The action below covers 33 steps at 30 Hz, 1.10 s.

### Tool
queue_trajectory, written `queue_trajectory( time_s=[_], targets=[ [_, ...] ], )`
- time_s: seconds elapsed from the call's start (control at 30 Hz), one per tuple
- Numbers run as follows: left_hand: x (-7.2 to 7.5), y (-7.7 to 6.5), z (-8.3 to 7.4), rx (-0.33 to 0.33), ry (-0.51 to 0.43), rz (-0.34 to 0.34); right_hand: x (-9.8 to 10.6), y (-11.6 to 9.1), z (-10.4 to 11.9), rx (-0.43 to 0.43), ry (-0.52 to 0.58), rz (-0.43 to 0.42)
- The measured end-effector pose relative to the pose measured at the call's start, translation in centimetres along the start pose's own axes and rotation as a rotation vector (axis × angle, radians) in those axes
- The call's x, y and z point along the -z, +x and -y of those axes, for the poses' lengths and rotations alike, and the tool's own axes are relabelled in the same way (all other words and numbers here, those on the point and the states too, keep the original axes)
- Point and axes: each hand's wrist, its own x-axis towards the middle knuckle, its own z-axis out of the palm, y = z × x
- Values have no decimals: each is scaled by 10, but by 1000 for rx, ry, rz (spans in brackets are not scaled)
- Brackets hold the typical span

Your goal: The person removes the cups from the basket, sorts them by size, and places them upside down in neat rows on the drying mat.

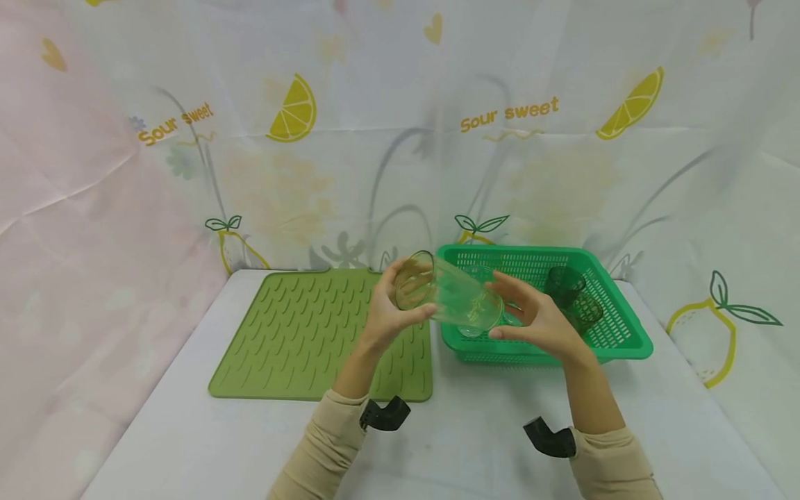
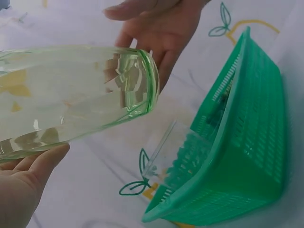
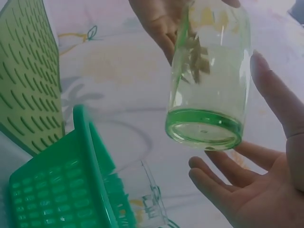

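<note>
A clear, green-tinted drinking glass (image 1: 465,297) is held tilted in the air, its mouth to the left and its thick base to the right. My left hand (image 1: 389,305) grips it near the mouth, fingers and thumb around the wall. At the base end is my right hand (image 1: 542,325), its fingers and thumb spread to either side. In the right wrist view the glass base (image 3: 204,129) stands a little off the right palm, with the fingers (image 3: 223,168) extended behind it.
Below the right hand stands a green plastic basket (image 1: 639,344) with a dark glass (image 1: 565,286), a green textured glass (image 1: 587,312) and clear glassware (image 2: 166,149) in it. A green ridged drying mat (image 1: 300,340) lies left of it on the white-covered table (image 1: 462,444).
</note>
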Motion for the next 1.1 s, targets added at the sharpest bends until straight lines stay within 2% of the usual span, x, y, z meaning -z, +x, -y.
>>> queue_trajectory(
  time_s=[0.13, 0.33, 0.53, 0.63, 0.77, 0.8, 0.87, 1.0, 1.03, 1.1],
  targets=[
    [-3, -2, 0, 30, -11, -41, -1, -1, -1, -51, -3, -10],
    [-5, -3, 1, 80, -90, -104, -1, -1, -2, -98, -3, -11],
    [-7, -4, 3, 72, -169, -126, -1, 0, -6, -107, -1, -19],
    [-8, -4, 4, 58, -216, -129, -3, 1, -9, -90, 46, -12],
    [-9, -5, 3, 56, -227, -132, -6, 4, -14, -33, 160, 6],
    [-9, -5, 3, 55, -227, -131, -4, 5, -27, 6, 208, 22],
    [-10, -5, 3, 54, -224, -133, -5, 6, -28, 25, 250, 26],
    [-11, -5, 2, 57, -229, -140, -7, 8, -27, 25, 292, 11],
    [-11, -5, 2, 55, -233, -138, -11, 7, -14, -4, 277, -8],
    [-11, -5, 2, 51, -248, -131, -12, 8, -13, -4, 301, -17]
  ],
)
